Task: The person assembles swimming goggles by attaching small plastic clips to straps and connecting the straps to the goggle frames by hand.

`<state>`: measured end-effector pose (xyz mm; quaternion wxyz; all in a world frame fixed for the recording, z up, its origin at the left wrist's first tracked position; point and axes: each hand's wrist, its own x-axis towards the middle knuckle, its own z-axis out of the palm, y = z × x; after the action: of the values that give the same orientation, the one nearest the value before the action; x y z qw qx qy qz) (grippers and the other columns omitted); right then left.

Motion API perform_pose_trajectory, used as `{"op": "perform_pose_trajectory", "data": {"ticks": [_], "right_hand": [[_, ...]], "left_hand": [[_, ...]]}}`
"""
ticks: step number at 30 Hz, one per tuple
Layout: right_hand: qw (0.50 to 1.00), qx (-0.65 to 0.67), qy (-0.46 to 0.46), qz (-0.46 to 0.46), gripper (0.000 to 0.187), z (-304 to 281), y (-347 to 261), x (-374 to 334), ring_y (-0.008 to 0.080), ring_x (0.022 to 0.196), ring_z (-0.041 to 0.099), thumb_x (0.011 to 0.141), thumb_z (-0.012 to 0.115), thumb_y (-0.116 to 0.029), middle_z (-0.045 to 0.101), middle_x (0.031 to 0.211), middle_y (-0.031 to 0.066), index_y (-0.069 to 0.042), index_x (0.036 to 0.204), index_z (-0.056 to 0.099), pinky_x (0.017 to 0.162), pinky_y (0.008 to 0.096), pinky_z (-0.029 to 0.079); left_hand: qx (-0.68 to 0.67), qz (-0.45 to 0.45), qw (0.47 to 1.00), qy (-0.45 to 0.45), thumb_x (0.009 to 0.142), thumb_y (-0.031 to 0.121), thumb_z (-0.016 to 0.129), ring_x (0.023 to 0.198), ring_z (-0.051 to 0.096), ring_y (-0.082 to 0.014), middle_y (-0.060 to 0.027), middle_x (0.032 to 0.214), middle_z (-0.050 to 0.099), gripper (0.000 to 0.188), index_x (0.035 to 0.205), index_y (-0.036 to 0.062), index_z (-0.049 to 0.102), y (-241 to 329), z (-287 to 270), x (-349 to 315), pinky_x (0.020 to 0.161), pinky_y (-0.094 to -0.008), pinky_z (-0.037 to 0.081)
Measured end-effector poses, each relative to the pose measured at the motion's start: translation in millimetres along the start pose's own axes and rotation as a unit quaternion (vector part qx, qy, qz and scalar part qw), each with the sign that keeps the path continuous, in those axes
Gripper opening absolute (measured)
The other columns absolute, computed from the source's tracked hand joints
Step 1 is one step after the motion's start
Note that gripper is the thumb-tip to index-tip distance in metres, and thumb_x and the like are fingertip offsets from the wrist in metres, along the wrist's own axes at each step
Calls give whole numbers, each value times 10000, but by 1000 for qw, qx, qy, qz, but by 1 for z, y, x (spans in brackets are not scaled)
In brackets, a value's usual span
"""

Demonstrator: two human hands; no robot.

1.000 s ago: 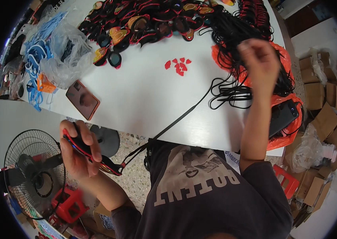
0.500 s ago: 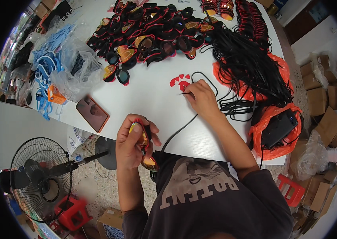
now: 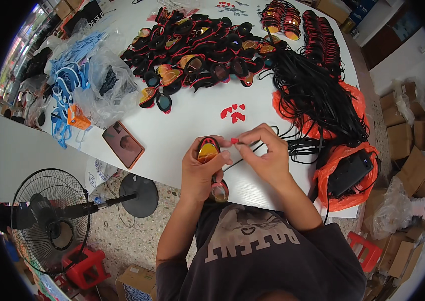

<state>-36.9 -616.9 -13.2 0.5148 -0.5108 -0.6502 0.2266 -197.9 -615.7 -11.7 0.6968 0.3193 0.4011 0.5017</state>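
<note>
Fitting a small red clip (image 3: 234, 141) onto a pair of swim goggles (image 3: 208, 150), by the look of it, over the near edge of the white worktop (image 3: 192, 125). Left hand (image 3: 200, 170) wrapped round the goggles, fingers closed on the frame, one mirrored orange lens turned up, the second lens (image 3: 219, 190) hanging below the palm. Right hand (image 3: 267, 155) pinched shut, thumb and forefinger tips on the red clip, just beside the upper lens. Thin black strap (image 3: 245, 156) running from between the hands toward the heap of black straps (image 3: 318, 95) on the orange bag (image 3: 345, 173).

Judged step: joining clip and strap at the goggle's side, mid-assembly, not yet seated. Next move likely needing a fine push or thread-through with the pinch kept tight and the left hold steady, so the tiny part neither slips nor twists.

More loose red clips (image 3: 233, 113) lying on the worktop just beyond the hands; large pile of finished-looking goggles (image 3: 192, 55) farther off; blue straps (image 3: 72, 75) and clear plastic bags at the left; brown phone (image 3: 123, 144) near the left edge; standing fan (image 3: 52, 215) on the floor below.

Hidden or unclear: exact meeting point of clip and frame, covered by fingertips; whether the strap already passes through the clip; most of the goggle frame, buried in the left palm; the clip's shape, too small to make out.
</note>
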Motion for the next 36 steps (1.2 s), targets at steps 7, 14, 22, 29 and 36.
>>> {"op": "perform_pose_trajectory", "data": {"ticks": [7, 14, 22, 29, 36], "right_hand": [[976, 197, 4, 93, 114, 0, -9, -13, 97, 757, 587, 744, 706, -4, 648, 815, 54, -18, 807, 613, 715, 243, 465], [962, 229, -29, 145, 96, 2, -9, -18, 72, 758, 573, 773, 698, -25, 643, 796, 35, -6, 807, 610, 723, 223, 449], [995, 42, -84, 29, 119, -16, -23, -9, 188, 713, 535, 752, 707, -87, 578, 726, 58, -27, 815, 626, 653, 294, 424], [993, -39, -111, -21, 77, -29, -31, 0, 231, 727, 489, 774, 667, -86, 533, 719, 52, -46, 802, 607, 672, 336, 381], [986, -54, -151, -49, 83, -30, -31, 1, 229, 740, 492, 780, 655, -98, 531, 739, 44, -58, 801, 585, 707, 340, 365]], "left_hand": [[-2, 67, 998, 2, 764, -40, 673, 650, 572, -66, -87, 926, 629, 293, 1016, 0, 528, -3, 15, -6, 454, -175, 443], [-24, 95, 995, 13, 783, -65, 634, 728, 616, -99, -97, 925, 631, 281, 1023, 9, 510, -9, 13, -12, 520, -201, 519], [-2, 124, 992, 25, 788, -83, 611, 697, 609, -106, -109, 884, 619, 257, 992, -1, 477, 1, 9, -16, 517, -197, 515], [70, 147, 987, 10, 776, -103, 608, 676, 594, -92, -118, 882, 620, 271, 989, -5, 472, 1, 6, -19, 496, -188, 491], [93, 140, 986, 5, 774, -109, 605, 734, 609, -104, -129, 905, 637, 291, 1010, 6, 478, 5, 6, -21, 521, -185, 484]]}}
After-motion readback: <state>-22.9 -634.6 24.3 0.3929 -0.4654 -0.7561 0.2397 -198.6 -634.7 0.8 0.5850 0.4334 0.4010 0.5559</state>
